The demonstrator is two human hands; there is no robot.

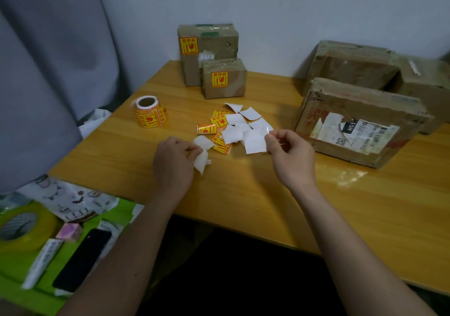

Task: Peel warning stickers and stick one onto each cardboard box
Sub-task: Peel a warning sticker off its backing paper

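Note:
My left hand (174, 160) pinches a white backing paper (202, 161) over the wooden table (243, 189). My right hand (291, 156) pinches a sticker seen from its white back (255, 141). Between them lies a pile of loose yellow warning stickers and white backings (229, 128). A roll of yellow stickers (149, 112) stands at the left. At the back, a tall cardboard box (214, 45) and a small box (224, 78) each carry a yellow sticker. On the right, a large box with a torn shipping label (360, 125) shows no yellow sticker; two more boxes (353, 66) sit behind it.
To the left, below the table, a green surface holds a tape roll (23, 225), a black phone (81, 259), a white tube (42, 262) and a small pink box (69, 231). A grey curtain (48, 72) hangs at the left. Clear film (350, 177) lies on the table.

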